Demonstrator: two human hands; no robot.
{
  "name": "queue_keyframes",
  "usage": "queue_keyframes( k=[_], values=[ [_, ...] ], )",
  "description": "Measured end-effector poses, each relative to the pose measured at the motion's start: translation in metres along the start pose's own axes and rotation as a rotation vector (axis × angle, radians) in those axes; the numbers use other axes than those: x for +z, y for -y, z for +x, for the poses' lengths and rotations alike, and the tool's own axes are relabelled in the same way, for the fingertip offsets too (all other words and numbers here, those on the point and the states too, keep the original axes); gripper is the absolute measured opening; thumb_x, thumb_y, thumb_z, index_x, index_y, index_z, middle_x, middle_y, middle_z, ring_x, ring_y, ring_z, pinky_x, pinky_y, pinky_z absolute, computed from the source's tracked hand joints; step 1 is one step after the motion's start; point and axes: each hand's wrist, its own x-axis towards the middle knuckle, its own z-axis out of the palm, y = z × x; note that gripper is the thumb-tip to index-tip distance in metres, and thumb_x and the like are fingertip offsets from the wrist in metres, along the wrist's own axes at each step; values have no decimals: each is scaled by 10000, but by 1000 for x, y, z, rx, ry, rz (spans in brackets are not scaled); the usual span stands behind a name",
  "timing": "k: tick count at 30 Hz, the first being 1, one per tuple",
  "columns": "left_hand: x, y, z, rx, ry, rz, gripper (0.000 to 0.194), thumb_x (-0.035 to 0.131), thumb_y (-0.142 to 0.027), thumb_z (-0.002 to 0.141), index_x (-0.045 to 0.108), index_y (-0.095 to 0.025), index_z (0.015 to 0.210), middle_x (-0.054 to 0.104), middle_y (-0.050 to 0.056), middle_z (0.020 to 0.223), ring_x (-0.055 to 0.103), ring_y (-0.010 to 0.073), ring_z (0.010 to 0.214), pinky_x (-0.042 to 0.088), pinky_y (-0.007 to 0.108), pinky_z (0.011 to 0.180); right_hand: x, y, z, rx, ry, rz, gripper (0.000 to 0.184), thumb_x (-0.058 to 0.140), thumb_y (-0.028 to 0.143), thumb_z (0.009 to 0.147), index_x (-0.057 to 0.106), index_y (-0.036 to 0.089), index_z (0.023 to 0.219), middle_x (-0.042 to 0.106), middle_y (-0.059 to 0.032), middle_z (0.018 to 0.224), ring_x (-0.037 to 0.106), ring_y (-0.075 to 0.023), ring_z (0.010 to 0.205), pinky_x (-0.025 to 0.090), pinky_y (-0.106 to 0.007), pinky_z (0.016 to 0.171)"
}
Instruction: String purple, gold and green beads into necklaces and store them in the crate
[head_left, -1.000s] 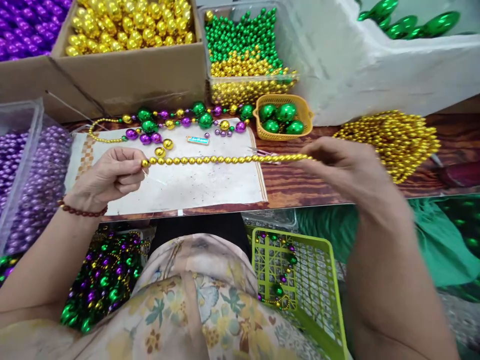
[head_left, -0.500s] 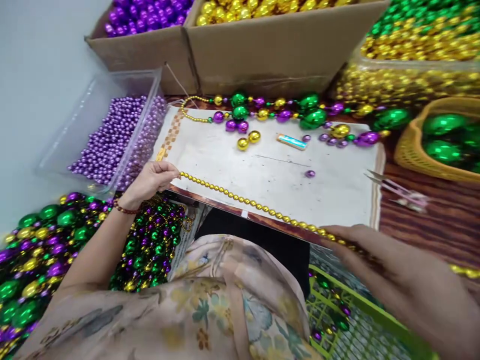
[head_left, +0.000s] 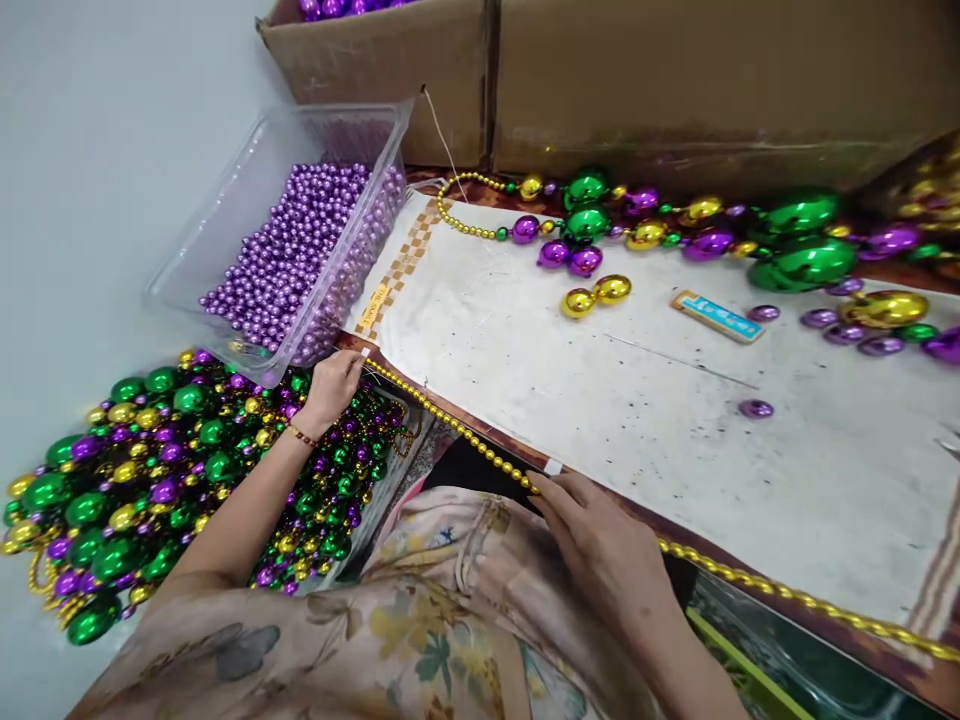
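Strand [head_left: 450, 425] shifted from over the cloth [head_left: 600, 370] to the table's [head_left: 943, 680] front edge.
The left hand [head_left: 335, 388] has moved beside the tub [head_left: 217, 240]; the right hand [head_left: 600, 530], formerly past the cloth's right end, is before the lap, gold beads now trailing rightward behind it.

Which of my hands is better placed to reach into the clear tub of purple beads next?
Probably your left hand: it is beside the tub, though pinching the gold bead strand. Your right hand, also at the strand, is farther away.

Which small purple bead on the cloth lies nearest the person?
The lone purple bead, in front of the blue-labelled bar; the other small ones lie farther back.
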Motion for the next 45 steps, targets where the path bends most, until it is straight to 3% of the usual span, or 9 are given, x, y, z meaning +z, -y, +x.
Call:
queue_keyframes(
  k=[5, 12, 19, 24, 28, 31, 36, 39, 45],
  values=[
    [-2, 4, -1, -5, 10, -75, 189, 536, -248, 985, 665, -175, 869, 717, 58, 804, 658, 166, 723, 494, 270, 683, 0, -5, -5, 173, -72, -70, 297, 440, 306, 1070, 678, 178, 1193, 750, -55, 982, 721, -173, 703, 449, -266, 457],
    [-5, 6, 2, 14, 62, -83, 202, 530, -250, 974, 663, -177, 841, 699, 46, 764, 641, 156, 699, 478, 263, 668, 4, -17, -21, 235, -151, 71, 285, 490, 371, 1060, 699, 180, 1088, 722, -71, 1036, 731, -161, 781, 524, -230, 541],
    [-5, 12, 0, -43, 14, -114, 171, 621, -298, 920, 708, -176, 838, 701, 29, 750, 588, 131, 630, 427, 256, 620, -7, -12, -13, 353, -98, 306, 253, 488, 321, 1052, 703, 199, 1105, 720, -89, 986, 723, -202, 886, 590, -303, 766],
    [-6, 9, 1, -63, -18, -106, 178, 645, -300, 888, 718, -162, 802, 671, 11, 675, 529, 99, 575, 379, 230, 579, -7, -10, -7, 452, 16, 312, 311, 494, 386, 1052, 749, 216, 1107, 738, -85, 1045, 717, -199, 927, 533, -279, 711],
    [-8, 5, 2, -95, -18, -110, 211, 633, -327, 886, 711, -159, 785, 655, 9, 655, 514, 94, 568, 373, 229, 575, -5, -5, 2, 538, 83, 245, 319, 524, 435, 1037, 785, 251, 1028, 734, -42, 963, 691, -171, 844, 385, -258, 578],
    [-8, 4, 3, -114, -15, -115, 214, 638, -336, 880, 697, -164, 766, 629, -2, 631, 484, 90, 563, 366, 228, 567, -9, -2, 11, 596, 181, 208, 266, 563, 413, 1017, 778, 259, 995, 715, -19, 922, 667, -162, 805, 292, -265, 548],
    [-7, 4, 2, -115, -20, -158, 191, 656, -306, 883, 709, -149, 788, 627, -4, 643, 487, 81, 566, 372, 225, 561, -19, 0, 26, 625, 329, 159, 211, 574, 358, 1004, 757, 256, 973, 712, -10, 929, 624, -150, 732, 239, -273, 562],
    [-7, 4, 1, -109, -26, -181, 182, 659, -291, 886, 715, -147, 791, 618, -8, 643, 474, 73, 551, 365, 224, 544, -18, -1, 27, 601, 331, 137, 200, 571, 348, 998, 741, 246, 972, 719, -10, 914, 610, -152, 701, 232, -277, 567],
    [-8, 3, 2, -108, -20, -197, 167, 652, -270, 889, 709, -153, 784, 584, -20, 630, 418, 65, 533, 334, 235, 529, -12, -4, 17, 515, 215, 164, 246, 542, 357, 1005, 754, 252, 1070, 742, -24, 883, 641, -173, 703, 306, -266, 591]
  ],
)
